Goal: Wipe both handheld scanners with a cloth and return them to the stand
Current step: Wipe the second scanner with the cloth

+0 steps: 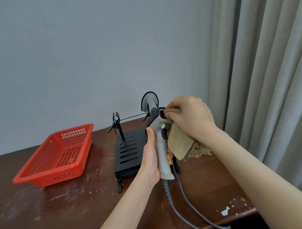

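Note:
My left hand (pixel 150 157) grips the handle of a grey handheld scanner (pixel 160 140), held upright above the black slatted stand (pixel 127 151). My right hand (pixel 191 118) presses a beige cloth (pixel 180 142) against the scanner's head and red window; the cloth hangs down beside the handle. A second grey scanner (pixel 150 101) sits on the stand behind the held one, partly hidden. Two grey cables (pixel 181 201) run from the scanners over the table's front edge.
A red perforated plastic basket (pixel 58 156) sits to the left on the scratched brown wooden table (pixel 64 209). A black clip (pixel 116 121) stands on the stand's left post. Grey curtains (pixel 268 70) hang at the right, a plain wall behind.

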`<state>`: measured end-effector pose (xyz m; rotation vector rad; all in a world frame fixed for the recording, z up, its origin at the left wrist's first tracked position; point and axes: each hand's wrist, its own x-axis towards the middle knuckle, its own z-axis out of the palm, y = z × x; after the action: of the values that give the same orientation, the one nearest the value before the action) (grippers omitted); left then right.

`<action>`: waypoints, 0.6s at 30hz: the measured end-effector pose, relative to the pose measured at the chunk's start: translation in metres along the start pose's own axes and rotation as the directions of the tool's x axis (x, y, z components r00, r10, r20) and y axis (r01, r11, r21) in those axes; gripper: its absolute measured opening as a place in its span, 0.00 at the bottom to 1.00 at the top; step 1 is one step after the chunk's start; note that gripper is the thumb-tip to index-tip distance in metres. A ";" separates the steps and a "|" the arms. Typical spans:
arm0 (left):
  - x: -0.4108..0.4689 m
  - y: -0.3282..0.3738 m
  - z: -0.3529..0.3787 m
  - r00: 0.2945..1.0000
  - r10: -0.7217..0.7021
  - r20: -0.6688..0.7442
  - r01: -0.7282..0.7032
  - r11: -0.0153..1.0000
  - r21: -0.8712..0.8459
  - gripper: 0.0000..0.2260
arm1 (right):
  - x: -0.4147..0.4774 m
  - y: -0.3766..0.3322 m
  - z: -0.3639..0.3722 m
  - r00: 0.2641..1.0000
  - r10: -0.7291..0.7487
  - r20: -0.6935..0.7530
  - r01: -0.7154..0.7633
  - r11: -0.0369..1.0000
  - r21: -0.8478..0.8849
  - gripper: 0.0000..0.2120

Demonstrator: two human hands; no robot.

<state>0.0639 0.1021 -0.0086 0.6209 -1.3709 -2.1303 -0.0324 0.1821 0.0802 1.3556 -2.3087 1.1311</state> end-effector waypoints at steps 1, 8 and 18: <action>0.000 0.000 0.000 1.000 -0.005 0.004 0.005 1.000 -0.009 0.31 | 0.000 -0.002 0.000 1.000 -0.010 0.011 0.009 0.999 0.053 0.06; 0.001 0.002 -0.002 0.999 -0.032 -0.030 0.031 0.999 -0.017 0.30 | -0.003 -0.001 0.000 0.990 -0.110 0.091 0.108 0.994 0.025 0.07; -0.003 0.007 -0.002 0.996 -0.069 -0.055 0.064 0.994 -0.093 0.29 | 0.001 0.015 -0.011 1.000 0.017 -0.012 -0.020 0.945 -0.327 0.10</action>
<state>0.0687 0.1007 -0.0030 0.6946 -1.2302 -2.1961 -0.0471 0.1928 0.0807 1.2018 -2.3740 0.7116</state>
